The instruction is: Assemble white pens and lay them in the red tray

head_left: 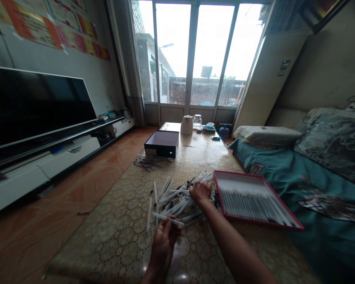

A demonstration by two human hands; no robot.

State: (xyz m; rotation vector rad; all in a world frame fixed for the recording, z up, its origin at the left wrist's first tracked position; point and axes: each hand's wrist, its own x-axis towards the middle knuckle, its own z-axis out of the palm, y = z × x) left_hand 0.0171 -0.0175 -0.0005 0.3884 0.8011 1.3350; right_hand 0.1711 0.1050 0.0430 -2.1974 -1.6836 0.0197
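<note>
My left hand (164,233), near the front of the table, pinches a slim white pen barrel (177,223) that lies almost level across its fingers. Beyond it, my right hand (201,191) is closed over a loose pile of white pens (182,205). Its fingertips are hidden, so what it grips cannot be made out. Small black pieces, like caps, show among the pile. Right of the pile lies a shallow red-rimmed box (239,177) with a row of pens (242,203) side by side in it.
A dark open box (161,152) stands farther back on the left, with several dark thin sticks (149,162) before it. A beige kettle (187,125), a glass jar (197,121) and a tissue pack (208,127) are at the table's far end. A sofa (284,173) runs along the right.
</note>
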